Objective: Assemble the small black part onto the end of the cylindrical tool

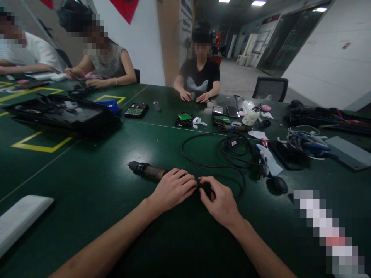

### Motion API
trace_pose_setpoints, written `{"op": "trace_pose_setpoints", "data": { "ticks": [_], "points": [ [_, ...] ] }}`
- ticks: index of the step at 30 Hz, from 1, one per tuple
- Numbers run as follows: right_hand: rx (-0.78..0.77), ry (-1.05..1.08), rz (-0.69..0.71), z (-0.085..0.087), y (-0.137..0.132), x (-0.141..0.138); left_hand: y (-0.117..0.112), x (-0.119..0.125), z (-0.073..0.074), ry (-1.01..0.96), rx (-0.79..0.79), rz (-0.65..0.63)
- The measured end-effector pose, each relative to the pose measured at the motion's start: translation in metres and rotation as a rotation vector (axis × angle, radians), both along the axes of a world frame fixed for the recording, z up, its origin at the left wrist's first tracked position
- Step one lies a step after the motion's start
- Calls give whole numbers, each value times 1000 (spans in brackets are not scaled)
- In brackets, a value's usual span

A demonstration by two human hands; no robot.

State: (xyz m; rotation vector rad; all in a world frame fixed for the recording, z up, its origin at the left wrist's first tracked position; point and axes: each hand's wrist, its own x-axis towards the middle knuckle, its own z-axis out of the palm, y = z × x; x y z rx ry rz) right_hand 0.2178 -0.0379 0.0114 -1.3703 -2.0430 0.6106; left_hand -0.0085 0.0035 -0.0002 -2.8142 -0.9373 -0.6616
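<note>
Both hands are meeting on the green table (95,200): the left hand (174,190) is lying over the rear end of a dark electric screwdriver (146,169), fingers curled, while the right hand (220,201) is pinching something tiny between them, too dark to identify. A black cable (216,148) is looping just beyond the fingertips.

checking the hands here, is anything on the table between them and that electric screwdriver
Nothing visible. The left hand already lies over the rear end of the electric screwdriver, and the right hand sits just beside it, fingertips nearly meeting.
</note>
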Motion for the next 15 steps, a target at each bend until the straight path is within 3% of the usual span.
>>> {"op": "trace_pose_setpoints", "data": {
  "ticks": [7,15],
  "points": [
    [41,19,17,-4,2,1,-4,-1,7,-54,-81,-15],
    [30,5,7,-5,2,1,0,-2,0,-54,-45,0]
  ]
}}
